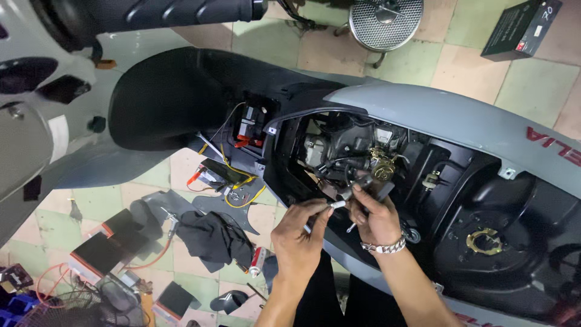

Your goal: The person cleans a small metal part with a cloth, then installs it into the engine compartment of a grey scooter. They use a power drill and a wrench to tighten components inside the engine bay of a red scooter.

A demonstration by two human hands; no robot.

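The left hand [298,237] pinches a small white plastic plug [338,205] at its end, fingers closed on it. The right hand [376,219] curls around a thin black rubber hose [363,181] beside it. Both sit at the open edge of the grey scooter body [436,112]. The plug looks light, hard and slippery, so hold its sides. The hose bends easily. Engine parts crowd close; open room is toward the person.

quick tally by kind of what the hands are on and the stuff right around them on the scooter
hands: 2 (left hand, right hand)
small white connector pinched in the fingers: 1
black plug at the right hand: 1
brass-coloured engine part: 1
grey scooter body: 1
total: 6
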